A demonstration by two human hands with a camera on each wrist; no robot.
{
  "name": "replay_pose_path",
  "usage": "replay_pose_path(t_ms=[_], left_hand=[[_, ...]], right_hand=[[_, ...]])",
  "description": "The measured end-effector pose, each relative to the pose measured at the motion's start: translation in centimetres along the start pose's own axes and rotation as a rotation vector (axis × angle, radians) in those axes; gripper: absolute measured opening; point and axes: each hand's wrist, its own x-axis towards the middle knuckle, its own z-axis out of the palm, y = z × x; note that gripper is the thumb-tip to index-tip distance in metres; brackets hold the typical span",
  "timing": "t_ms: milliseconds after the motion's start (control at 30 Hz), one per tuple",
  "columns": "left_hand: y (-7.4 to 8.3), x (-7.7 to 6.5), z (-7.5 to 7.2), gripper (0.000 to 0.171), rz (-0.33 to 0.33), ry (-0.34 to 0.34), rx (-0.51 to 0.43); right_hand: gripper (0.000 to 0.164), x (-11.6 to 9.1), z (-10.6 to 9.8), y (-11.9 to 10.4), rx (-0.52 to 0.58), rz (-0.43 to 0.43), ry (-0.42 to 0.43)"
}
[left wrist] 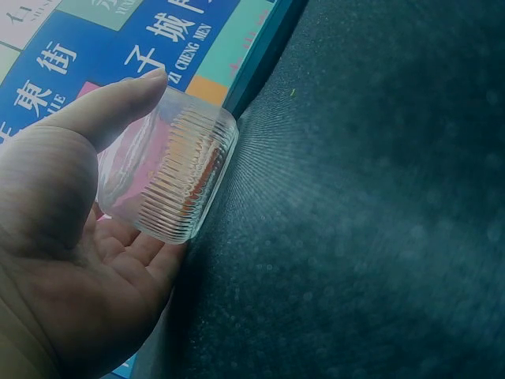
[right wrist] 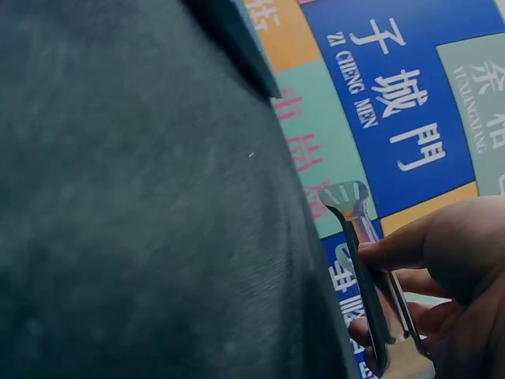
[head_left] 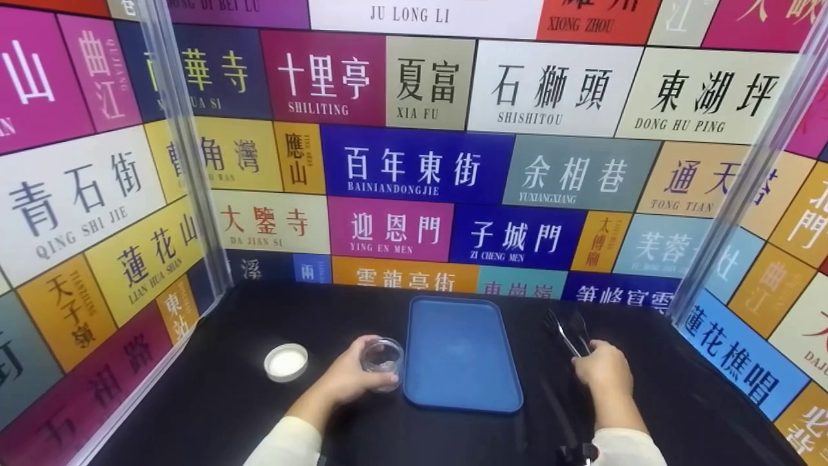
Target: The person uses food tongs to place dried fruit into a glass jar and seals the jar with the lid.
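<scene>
My left hand [head_left: 349, 377] grips a small clear jar [head_left: 383, 355] just left of the blue tray [head_left: 462, 356]. The jar has no lid on, and the left wrist view shows ribbed sides on the jar [left wrist: 185, 166], with thumb on one side and fingers on the other. A pair of metal tongs [right wrist: 377, 276] is in my right hand [head_left: 607, 370], to the right of the tray. The thumb lies along one arm of the tongs, and their scalloped tips point away from me, spread apart with nothing between them.
A round white lid [head_left: 286, 362] lies on the black-covered table [head_left: 213, 401], left of my left hand. Panels with coloured place-name signs [head_left: 414, 165] stand behind the table and at both sides, with clear upright edges [head_left: 200, 168] at the corners.
</scene>
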Motion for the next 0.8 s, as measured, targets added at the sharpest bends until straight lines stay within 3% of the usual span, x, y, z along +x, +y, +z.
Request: replay_pose_path(t_ms=[300, 467, 600, 800], left_hand=[[-0.2, 0.1, 0.0, 0.089, 0.011, -0.005, -0.009], [-0.3, 0.1, 0.1, 0.091, 0.008, 0.001, -0.001], [-0.4, 0.1, 0.0, 0.092, 0.006, -0.005, 0.009], [-0.3, 0.2, -0.1, 0.089, 0.005, -0.011, 0.010]], right_hand=[[0.067, 0.2, 0.6, 0.4, -0.039, 0.002, -0.041], [0.075, 0.0, 0.5, -0.2, -0.018, 0.048, -0.053], [0.078, -0.2, 0.4, -2.1, 0.023, 0.049, -0.022], [0.080, -1.1, 1.1, -6.1, 0.089, -0.080, -0.050]])
